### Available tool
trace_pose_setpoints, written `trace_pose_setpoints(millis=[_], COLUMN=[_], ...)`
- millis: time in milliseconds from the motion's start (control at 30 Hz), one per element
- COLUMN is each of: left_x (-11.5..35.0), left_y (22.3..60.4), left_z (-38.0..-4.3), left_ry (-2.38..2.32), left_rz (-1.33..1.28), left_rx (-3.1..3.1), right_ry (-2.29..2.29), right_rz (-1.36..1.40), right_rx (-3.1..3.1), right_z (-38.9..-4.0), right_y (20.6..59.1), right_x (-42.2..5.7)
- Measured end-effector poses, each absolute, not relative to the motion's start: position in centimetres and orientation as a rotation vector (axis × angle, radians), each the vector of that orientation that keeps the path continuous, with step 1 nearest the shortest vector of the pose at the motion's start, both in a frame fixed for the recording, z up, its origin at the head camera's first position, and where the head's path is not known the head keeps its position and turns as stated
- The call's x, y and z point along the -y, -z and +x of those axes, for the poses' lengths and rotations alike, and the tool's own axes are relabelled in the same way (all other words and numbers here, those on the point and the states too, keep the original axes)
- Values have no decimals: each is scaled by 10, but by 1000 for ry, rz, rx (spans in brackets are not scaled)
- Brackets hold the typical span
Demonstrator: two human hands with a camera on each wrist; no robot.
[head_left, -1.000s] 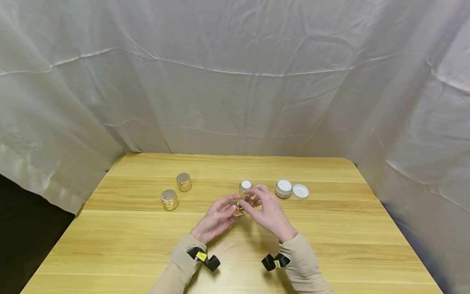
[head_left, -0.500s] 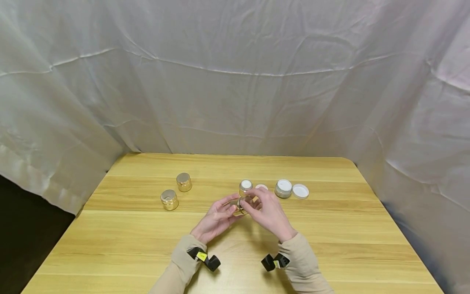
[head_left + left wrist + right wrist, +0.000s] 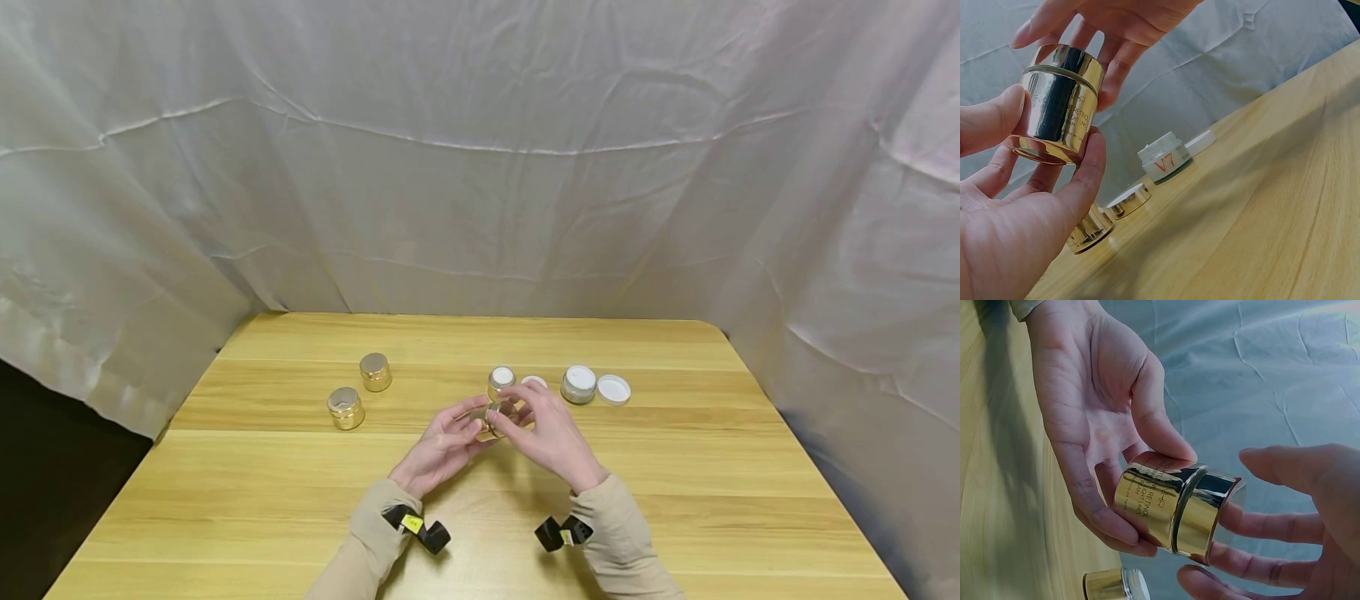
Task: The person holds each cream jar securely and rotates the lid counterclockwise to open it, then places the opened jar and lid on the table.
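Observation:
A gold cosmetic cream jar with dark print is tilted in the air between both hands. My left hand grips its body, thumb on one side and fingers around the other. My right hand is at its gold lid, fingers curled around the rim. In the right wrist view its thumb stands a little off the lid. A dark seam runs between lid and body. Behind the hands stand an uncapped gold jar with a white inner cover and, partly hidden, its lid.
Two capped gold jars, a nearer jar and a farther jar, stand at the left. Right of centre stands an uncapped glass jar marked V7, beside a white lid. A pale curtain hangs behind the wooden table.
The hands keep nearly the same place; the right fingers and the held jar's lid shift only very slightly. The other jars and lids have not moved.

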State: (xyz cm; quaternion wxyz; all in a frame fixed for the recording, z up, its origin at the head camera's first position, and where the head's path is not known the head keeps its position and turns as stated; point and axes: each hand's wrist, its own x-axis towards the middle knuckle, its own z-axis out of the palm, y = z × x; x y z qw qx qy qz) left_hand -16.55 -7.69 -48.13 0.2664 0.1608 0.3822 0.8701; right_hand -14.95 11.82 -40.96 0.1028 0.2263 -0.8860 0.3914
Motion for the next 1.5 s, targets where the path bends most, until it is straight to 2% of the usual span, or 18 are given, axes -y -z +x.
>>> trace_pose_setpoints(millis=[767,1200,1500], left_x=[80,79,80], left_y=[482,479,480], left_z=[-166,-166,-166], left_ry=[-2354,-2352,-2353], left_rz=[455,445,450], left_rx=[-1015,-1017,-997], right_ry=[-1034,-1097,-966], right_rz=[807,797,801], right_rx=[2587,2603,2640], right_z=[-149,-149,-147], right_y=[409,409,406], right_x=[-122,-118,-119])
